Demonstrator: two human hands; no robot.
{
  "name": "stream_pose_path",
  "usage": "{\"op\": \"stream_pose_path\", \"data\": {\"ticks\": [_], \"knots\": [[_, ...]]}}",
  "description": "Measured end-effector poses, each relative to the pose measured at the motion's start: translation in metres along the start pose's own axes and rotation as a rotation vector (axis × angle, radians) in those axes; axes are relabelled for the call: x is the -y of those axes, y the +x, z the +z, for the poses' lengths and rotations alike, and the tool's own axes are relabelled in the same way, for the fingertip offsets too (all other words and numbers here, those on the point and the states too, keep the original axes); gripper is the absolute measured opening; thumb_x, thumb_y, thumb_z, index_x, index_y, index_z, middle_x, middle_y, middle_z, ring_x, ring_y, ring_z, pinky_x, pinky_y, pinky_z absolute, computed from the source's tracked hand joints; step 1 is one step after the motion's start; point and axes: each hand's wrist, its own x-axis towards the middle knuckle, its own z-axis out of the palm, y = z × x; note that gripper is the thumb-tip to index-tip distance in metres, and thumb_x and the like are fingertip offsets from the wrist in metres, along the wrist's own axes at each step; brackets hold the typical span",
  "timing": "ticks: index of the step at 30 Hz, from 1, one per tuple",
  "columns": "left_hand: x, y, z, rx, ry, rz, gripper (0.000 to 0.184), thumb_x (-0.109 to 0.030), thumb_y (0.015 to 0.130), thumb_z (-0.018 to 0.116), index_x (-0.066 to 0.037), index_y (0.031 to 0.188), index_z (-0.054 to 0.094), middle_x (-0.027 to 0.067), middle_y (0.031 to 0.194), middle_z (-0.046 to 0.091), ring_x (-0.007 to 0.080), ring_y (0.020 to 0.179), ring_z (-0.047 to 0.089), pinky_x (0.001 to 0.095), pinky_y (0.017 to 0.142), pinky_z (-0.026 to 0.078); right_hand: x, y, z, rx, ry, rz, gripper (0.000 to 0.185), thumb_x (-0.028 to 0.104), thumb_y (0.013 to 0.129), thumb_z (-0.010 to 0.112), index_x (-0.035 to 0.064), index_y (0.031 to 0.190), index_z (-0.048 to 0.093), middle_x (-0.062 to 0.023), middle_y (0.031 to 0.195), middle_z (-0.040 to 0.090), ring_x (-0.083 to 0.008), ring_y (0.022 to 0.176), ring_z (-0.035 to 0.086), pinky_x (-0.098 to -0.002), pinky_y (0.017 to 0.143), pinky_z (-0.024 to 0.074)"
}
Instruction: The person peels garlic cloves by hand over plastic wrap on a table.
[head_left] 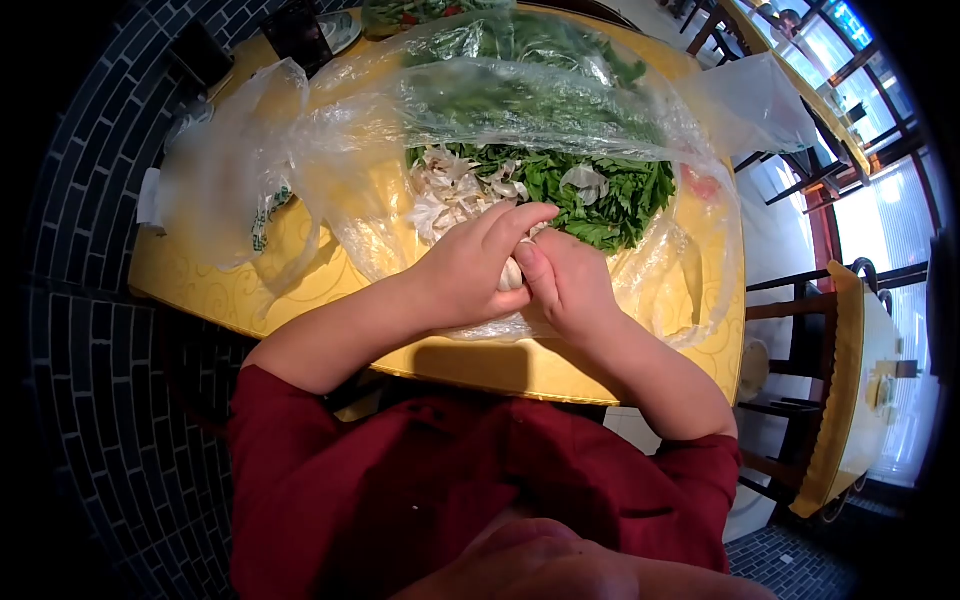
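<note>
Near the table's front edge, both hands meet around a whitish garlic bulb [511, 275]. My left hand [468, 262] wraps its fingers round the bulb from the left. From the right, my right hand [570, 285] presses against it, thumb pointing up at the bulb's top. Just beyond them lie a heap of pale garlic skins [443, 190] and, to its right, a pile of green leaves [600, 195]. Clear plastic bags [350, 150] spread under and over these, partly covering more greens [510, 90] behind.
The yellow-covered table [290, 290] carries a dark box [297, 38] and a plate [341, 32] at the back left. A dark brick wall [90, 250] stands at the left. Chairs and another table [862, 380] are at the right, with windows behind.
</note>
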Motion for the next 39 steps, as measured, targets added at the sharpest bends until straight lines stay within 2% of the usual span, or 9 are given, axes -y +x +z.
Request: {"op": "stream_pose_path", "data": {"ticks": [7, 10, 14, 16, 17, 21, 28, 34, 39], "knots": [[0.008, 0.008, -0.005, -0.092, 0.036, 0.14, 0.051, -0.01, 0.07, 0.068, -0.008, 0.118, 0.05, 0.0153, 0.101, 0.05, 0.0317, 0.094, 0.051, 0.0384, 0.082, 0.045, 0.004, 0.001, 0.009, -0.123, 0.72, 0.154, 0.025, 0.024, 0.096, 0.039, 0.0024, 0.091, 0.051, -0.0069, 0.074, 0.051, -0.0178, 0.066, 0.049, -0.0327, 0.06, 0.0397], [0.014, 0.007, -0.006, -0.154, 0.046, 0.089, 0.042, -0.014, 0.073, 0.066, -0.005, 0.112, 0.053, 0.014, 0.104, 0.052, 0.0295, 0.095, 0.049, 0.0372, 0.086, 0.04, -0.004, 0.001, -0.007, 0.176, 0.958, 0.378, 0.021, 0.024, 0.097, 0.039, 0.0062, 0.1, 0.049, 0.0006, 0.076, 0.047, -0.0073, 0.063, 0.042, -0.023, 0.056, 0.0346], [0.019, 0.006, -0.011, -0.17, -0.038, 0.03, 0.032, -0.02, 0.079, 0.063, -0.004, 0.105, 0.053, 0.0114, 0.101, 0.051, 0.0263, 0.095, 0.048, 0.0356, 0.087, 0.038, -0.008, 0.006, -0.009, 0.224, 1.46, 0.559, 0.018, 0.012, 0.092, 0.044, 0.001, 0.105, 0.05, -0.0029, 0.08, 0.047, -0.0084, 0.063, 0.04, -0.0216, 0.053, 0.0324], [0.021, 0.006, -0.013, -0.195, -0.128, -0.018, 0.029, -0.022, 0.081, 0.062, -0.004, 0.102, 0.053, 0.0104, 0.1, 0.05, 0.0253, 0.096, 0.047, 0.0356, 0.088, 0.036, -0.006, 0.009, -0.01, 0.202, 1.44, 0.595, 0.025, 0.011, 0.092, 0.046, -0.0003, 0.114, 0.05, -0.0031, 0.081, 0.049, -0.0081, 0.062, 0.039, -0.0202, 0.051, 0.0312], [0.022, 0.006, -0.016, -0.203, -0.055, 0.016, 0.02, -0.018, 0.086, 0.058, -0.004, 0.099, 0.053, 0.0065, 0.099, 0.05, 0.0185, 0.09, 0.048, 0.0312, 0.082, 0.039, -0.007, 0.009, -0.012, 0.211, 1.431, 0.589, 0.027, 0.011, 0.092, 0.046, -0.0004, 0.116, 0.05, -0.0033, 0.082, 0.049, -0.0079, 0.061, 0.039, -0.0202, 0.051, 0.0315], [0.025, 0.005, -0.014, -0.267, -0.4, -0.312, 0.007, -0.011, 0.093, 0.05, -0.005, 0.092, 0.052, -0.0013, 0.091, 0.05, 0.0053, 0.076, 0.045, 0.0195, 0.066, 0.039, -0.011, 0.013, -0.017, 0.171, 1.469, 0.579, 0.036, 0.011, 0.092, 0.049, 0.0, 0.126, 0.045, -0.0051, 0.087, 0.053, -0.0075, 0.061, 0.04, -0.0197, 0.052, 0.0325], [0.021, 0.005, -0.006, -0.215, -0.559, -0.363, 0.015, -0.011, 0.084, 0.061, -0.002, 0.094, 0.058, 0.0029, 0.084, 0.057, 0.0112, 0.08, 0.054, 0.0261, 0.071, 0.044, -0.016, 0.014, -0.011, 0.071, 1.361, 0.58, 0.029, 0.019, 0.091, 0.056, 0.0025, 0.112, 0.046, -0.0038, 0.088, 0.054, -0.0057, 0.061, 0.042, -0.017, 0.052, 0.0335], [0.011, 0.009, -0.013, -0.191, -0.153, -0.246, 0.02, -0.013, 0.072, 0.072, -0.003, 0.086, 0.062, 0.0071, 0.085, 0.06, 0.019, 0.081, 0.058, 0.0294, 0.073, 0.045, -0.011, 0.011, -0.007, 0.096, 1.221, 0.547, 0.027, 0.023, 0.091, 0.056, 0.0039, 0.109, 0.047, -0.0008, 0.084, 0.053, -0.0046, 0.061, 0.04, -0.0176, 0.053, 0.0341], [0.012, 0.008, -0.012, -0.215, -0.158, -0.276, 0.015, -0.009, 0.074, 0.069, -0.003, 0.086, 0.064, 0.0073, 0.085, 0.062, 0.0178, 0.079, 0.059, 0.0284, 0.073, 0.046, -0.01, 0.01, -0.004, 0.096, 1.228, 0.537, 0.026, 0.022, 0.092, 0.055, 0.0038, 0.109, 0.048, -0.001, 0.084, 0.054, -0.0044, 0.061, 0.04, -0.0175, 0.054, 0.0342]]}}
